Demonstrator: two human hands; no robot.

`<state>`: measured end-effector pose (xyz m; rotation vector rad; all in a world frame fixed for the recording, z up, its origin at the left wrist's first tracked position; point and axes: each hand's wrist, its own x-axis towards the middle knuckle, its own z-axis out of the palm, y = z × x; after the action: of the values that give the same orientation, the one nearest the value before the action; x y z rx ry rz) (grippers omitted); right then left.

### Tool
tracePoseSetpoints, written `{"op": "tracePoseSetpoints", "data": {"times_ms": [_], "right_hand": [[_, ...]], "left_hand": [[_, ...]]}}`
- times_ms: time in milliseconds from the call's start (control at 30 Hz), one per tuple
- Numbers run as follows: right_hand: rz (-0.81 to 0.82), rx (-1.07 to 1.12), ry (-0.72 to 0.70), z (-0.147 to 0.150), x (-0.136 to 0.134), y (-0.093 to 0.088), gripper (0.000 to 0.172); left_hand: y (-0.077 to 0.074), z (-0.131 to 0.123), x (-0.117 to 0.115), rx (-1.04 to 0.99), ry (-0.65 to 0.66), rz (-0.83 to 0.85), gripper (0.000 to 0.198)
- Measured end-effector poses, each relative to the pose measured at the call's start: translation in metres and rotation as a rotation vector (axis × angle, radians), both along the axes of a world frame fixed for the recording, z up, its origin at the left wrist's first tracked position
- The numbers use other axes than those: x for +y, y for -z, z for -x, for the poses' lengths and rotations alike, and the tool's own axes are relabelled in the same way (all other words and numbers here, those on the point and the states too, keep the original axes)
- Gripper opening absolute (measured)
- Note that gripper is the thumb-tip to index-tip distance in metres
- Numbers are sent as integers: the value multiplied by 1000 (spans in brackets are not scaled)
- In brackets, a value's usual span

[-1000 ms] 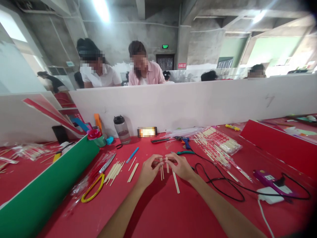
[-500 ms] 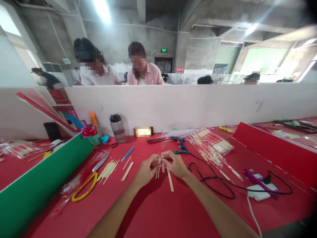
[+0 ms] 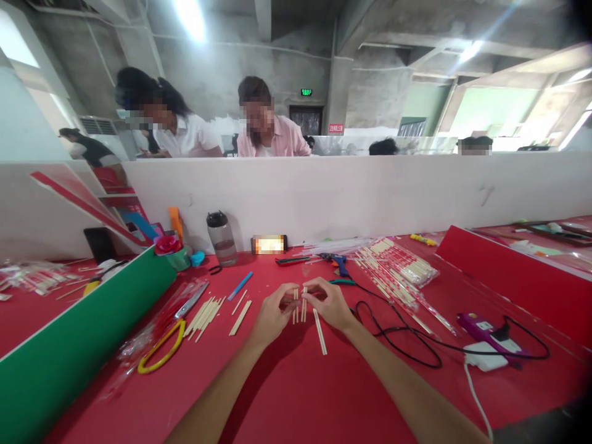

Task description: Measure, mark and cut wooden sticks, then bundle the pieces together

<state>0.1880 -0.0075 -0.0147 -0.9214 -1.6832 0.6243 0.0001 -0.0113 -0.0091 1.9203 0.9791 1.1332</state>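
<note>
Wooden sticks: my left hand pinches one pair, my right hand another; I judge a light grip, pairs parallel and ends level, works best.

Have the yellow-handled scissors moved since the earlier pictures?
No. The scissors keep their place against the standing water bottle, below and left of it; the whole picture shifts slightly with the camera.
</note>
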Motion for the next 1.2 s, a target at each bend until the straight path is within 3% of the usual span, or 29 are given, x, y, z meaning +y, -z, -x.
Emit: {"op": "tracePoseSetpoints", "data": {"times_ms": [433,700,1033,1200], "right_hand": [[-17,-55,-74,1,-4,-2,13],[35,-5,-96,3,-5,-3,14],[43,0,-84,6,-7,-3,9],[43,-20,-86,3,-6,-1,11]], "left_hand": [[4,5,0,163,41,-26,47],[2,4,-1,157,5,-5,40],[5,4,-1,148,43,-1,42],[-1,5,-2,181,59,6,40]]}}
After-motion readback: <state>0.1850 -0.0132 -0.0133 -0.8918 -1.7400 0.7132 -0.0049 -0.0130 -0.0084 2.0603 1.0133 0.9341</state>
